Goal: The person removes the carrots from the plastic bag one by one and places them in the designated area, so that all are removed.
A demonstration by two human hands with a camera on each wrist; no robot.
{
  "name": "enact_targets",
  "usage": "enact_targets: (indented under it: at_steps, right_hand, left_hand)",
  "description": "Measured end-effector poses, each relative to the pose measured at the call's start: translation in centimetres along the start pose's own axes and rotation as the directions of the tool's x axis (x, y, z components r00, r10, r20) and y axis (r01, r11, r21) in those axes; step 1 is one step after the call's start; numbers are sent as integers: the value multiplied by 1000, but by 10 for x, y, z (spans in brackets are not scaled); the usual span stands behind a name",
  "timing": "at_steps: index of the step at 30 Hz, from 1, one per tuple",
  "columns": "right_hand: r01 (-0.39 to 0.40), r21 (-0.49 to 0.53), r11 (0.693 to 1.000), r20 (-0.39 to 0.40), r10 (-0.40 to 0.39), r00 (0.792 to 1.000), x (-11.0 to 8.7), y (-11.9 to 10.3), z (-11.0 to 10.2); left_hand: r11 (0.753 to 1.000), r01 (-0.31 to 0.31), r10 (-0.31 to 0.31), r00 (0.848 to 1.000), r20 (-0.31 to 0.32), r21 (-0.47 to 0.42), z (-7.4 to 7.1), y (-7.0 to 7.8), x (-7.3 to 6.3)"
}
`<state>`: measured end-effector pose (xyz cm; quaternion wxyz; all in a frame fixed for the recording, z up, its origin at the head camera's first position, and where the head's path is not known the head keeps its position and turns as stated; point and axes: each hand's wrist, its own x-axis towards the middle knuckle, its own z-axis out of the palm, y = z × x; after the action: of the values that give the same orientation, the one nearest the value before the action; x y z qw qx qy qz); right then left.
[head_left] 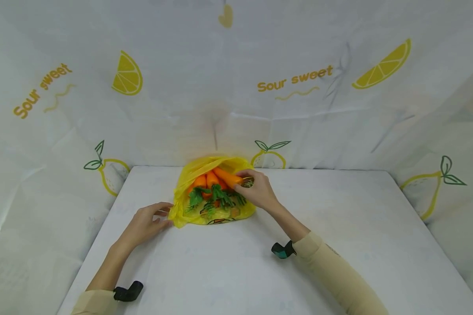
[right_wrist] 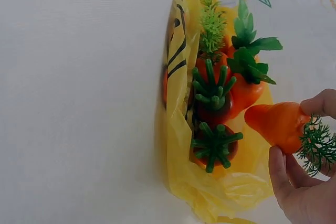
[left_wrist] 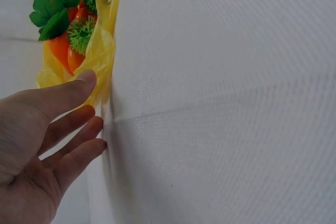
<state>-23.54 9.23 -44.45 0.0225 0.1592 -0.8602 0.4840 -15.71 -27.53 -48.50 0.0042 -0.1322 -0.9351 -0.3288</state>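
A yellow plastic bag [head_left: 215, 214] lies with its mouth open, holding several orange carrots [head_left: 200, 181] with green leafy tops. In the right wrist view, my right hand [right_wrist: 310, 198] pinches one carrot [right_wrist: 283, 124] near its leafy end, thumb and fingers on opposite sides. That carrot's narrow tip points into the bag's mouth, over the others. At the bag's left corner is my left hand [head_left: 147, 224]; its thumb and fingers are spread apart around the edge of the plastic. The left wrist view shows its thumb tip against the yellow film [left_wrist: 102, 56].
All of this is on a white-covered table [head_left: 228, 271]. Behind it hangs a white cloth [head_left: 189, 122] printed with lemons and words. A black wrist device [head_left: 128, 292] sits at the left cuff and another [head_left: 282, 250] at the right cuff.
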Motion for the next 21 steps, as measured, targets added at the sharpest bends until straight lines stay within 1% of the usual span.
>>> enact_targets:
  at_steps: [7, 11, 16, 21]
  right_hand:
    - [34, 10, 999, 11, -34, 999, -12, -4, -12]
    - [55, 16, 998, 9, -55, 998, -19, -8, -21]
    - [68, 21, 997, -9, -68, 998, -26, -10, -34]
    - [74, 22, 997, -26, -74, 997, -31, -9, -44]
  left_hand:
    - [1000, 17, -17, 1000, 5, 7, 0, 0, 1]
    - [1000, 16, -16, 1000, 5, 0, 0, -1, 2]
    - [999, 26, -25, 1000, 11, -47, 0, -4, 2]
    - [993, 30, -27, 999, 34, -111, 0, -5, 4]
